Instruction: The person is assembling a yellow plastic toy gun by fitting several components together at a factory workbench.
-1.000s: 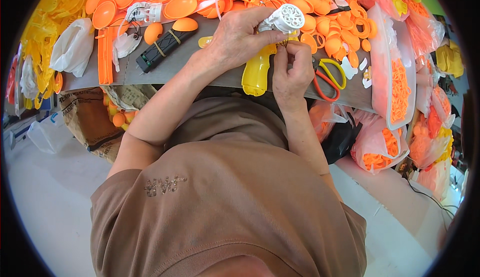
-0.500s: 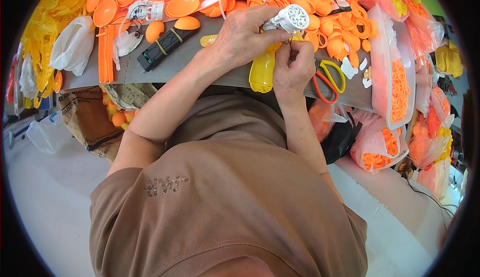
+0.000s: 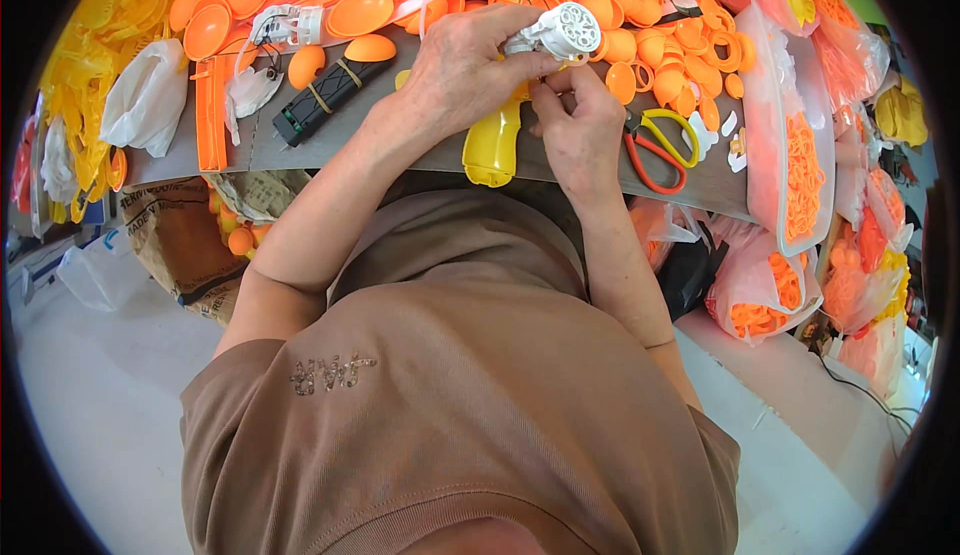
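Observation:
My left hand (image 3: 462, 67) is closed around a white plastic mechanism (image 3: 568, 32) with a round, perforated face pointing up and to the right. Below it a translucent yellow handle shell (image 3: 490, 150) hangs toward the table's front edge, its upper end hidden by my fingers. Just right of the shell, my right hand (image 3: 582, 125) has its fingers curled and pinched right under the mechanism. Whatever lies between those fingertips is too small and covered to make out. Red-and-yellow-handled cutters (image 3: 660, 153) lie beside my right hand.
Orange cups and rings (image 3: 640, 15) heap along the back. To the left lie a black tool with bands (image 3: 318, 105), another white mechanism (image 3: 288, 27), a white bag (image 3: 146, 93) and yellow parts (image 3: 90, 85). A clear bin (image 3: 765, 145) of orange rings stands right.
Both hands have shifted slightly; the white mechanism and yellow shell moved left. My right hand's fingertips have come up closer beneath the mechanism.

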A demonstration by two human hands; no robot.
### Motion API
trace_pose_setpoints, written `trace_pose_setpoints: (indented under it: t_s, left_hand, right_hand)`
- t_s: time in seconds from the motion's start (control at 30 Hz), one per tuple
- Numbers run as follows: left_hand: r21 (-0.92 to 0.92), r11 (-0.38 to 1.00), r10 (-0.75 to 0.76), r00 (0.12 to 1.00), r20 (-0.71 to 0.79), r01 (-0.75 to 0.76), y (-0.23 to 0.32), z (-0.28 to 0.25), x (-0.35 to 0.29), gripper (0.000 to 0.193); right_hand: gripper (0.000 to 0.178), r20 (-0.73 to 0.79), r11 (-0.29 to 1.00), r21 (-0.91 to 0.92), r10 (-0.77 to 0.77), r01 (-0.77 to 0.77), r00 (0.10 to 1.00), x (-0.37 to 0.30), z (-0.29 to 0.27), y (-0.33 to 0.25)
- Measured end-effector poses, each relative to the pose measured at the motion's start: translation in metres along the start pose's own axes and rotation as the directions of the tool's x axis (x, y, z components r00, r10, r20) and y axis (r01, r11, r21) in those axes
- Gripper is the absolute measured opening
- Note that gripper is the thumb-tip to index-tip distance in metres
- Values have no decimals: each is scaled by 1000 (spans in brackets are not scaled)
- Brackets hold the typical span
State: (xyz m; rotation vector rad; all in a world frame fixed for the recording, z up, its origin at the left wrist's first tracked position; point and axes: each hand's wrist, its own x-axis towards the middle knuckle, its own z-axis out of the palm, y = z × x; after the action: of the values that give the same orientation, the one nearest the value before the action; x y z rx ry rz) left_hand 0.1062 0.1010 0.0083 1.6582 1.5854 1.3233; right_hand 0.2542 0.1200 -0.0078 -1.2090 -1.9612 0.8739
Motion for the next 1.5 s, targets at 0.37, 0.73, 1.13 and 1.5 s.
trace_pose_setpoints:
  t_s: [0.37, 0.73, 1.13, 1.5]
  left_hand:
    - [-29, 999, 17, 1000, 26, -16, -1, 9, 2, 28]
    - [-19, 1000, 20, 1000, -4, -20, -4, 4, -1, 28]
    - [51, 995, 85, 996, -9, -84, -7, 8, -3, 34]
    - [4, 1000, -4, 988, 154, 3, -12, -3, 1, 35]
  right_hand:
    - [23, 334, 752, 493, 301, -438, 893, 22, -18, -4]
    - [29, -107, 910, -127, -407, 394, 907, -25, 1, 9]
    - [39, 36, 874, -224, -435, 432, 900, -24, 1, 12]
    - [31, -88, 738, -647, -321, 191, 943, -48, -77, 53]
